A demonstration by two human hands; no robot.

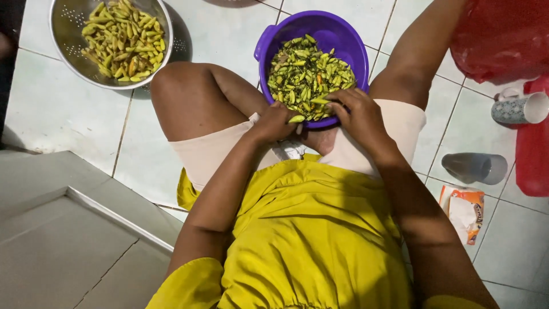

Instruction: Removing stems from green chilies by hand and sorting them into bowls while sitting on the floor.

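Hands (274, 123) (357, 114) at purple bowl (269, 43) rim, chilli (296, 119) between

red bag (503, 34) cut off at top, right fingers (337, 109) partly hidden among chillies (306, 74)

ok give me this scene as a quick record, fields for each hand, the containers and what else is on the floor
left hand: pinching a green chili at the near rim of the purple bowl
right hand: resting on the chilies at the bowl's near edge
purple bowl: between the knees, filled with green chilies
metal colander: on the tiled floor to the left, holding yellow-green chilies
tiled floor: pale tiles
other items: patterned mug and grey cup lying on their sides, orange-white packet, red plastic bag
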